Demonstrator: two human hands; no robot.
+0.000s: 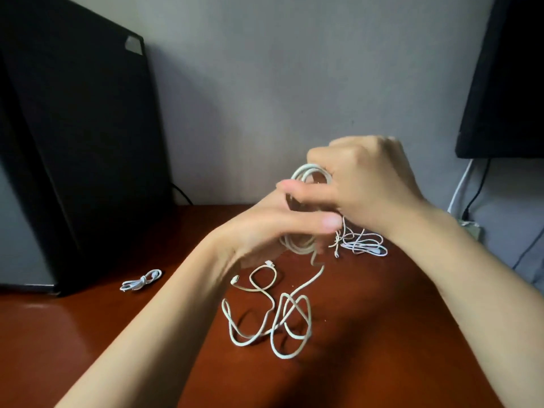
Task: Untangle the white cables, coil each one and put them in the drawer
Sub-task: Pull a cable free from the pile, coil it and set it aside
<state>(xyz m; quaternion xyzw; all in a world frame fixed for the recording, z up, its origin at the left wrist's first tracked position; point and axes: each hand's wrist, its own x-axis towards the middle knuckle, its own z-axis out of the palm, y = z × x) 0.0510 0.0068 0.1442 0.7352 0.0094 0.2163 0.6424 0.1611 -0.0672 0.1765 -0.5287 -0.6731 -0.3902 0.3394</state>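
A white cable coil (306, 175) is held up above the reddish-brown desk (88, 334). My left hand (273, 228) holds its lower loops, with thumb and fingers wrapped round them. My right hand (368, 184) grips the top of the coil with curled fingers. The coil's free end hangs down into a loose white cable tangle (276, 316) lying on the desk below. Behind my right wrist sits a thin white cable bundle (360, 244). At the left lies a small tied white cable (141, 280). No drawer is in view.
A tall black computer case (76, 148) stands at the left against the grey wall. A black monitor (506, 83) hangs at the upper right, with black and white wires (471, 192) running down to a power strip (471, 228).
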